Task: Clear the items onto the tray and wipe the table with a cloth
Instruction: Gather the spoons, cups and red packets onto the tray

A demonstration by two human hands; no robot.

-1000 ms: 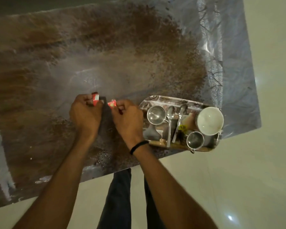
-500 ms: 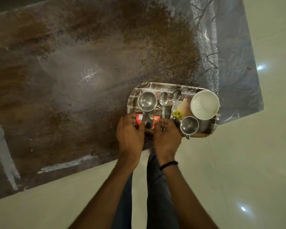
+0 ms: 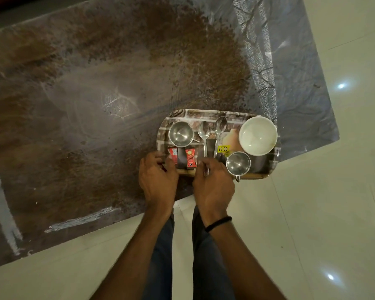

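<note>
Finds the two red sachets [image 3: 191, 159] flat on the tray [image 3: 258, 176] just beyond the loosely curled, empty fingers of left hand [image 3: 158, 176] and right hand [image 3: 213, 182], but risks snagging the spoon [image 3: 204, 131] handle by the right fingertips and tipping the tray, seemingly overhanging the counter [image 3: 95, 105] edge.

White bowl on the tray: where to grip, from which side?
Probably grip the rim on its right, coming from above. The white bowl sits upright, mouth up, at the right end of the tray; that side is free, while the small steel cup sits close at its near-left and the spoons lie left.
</note>
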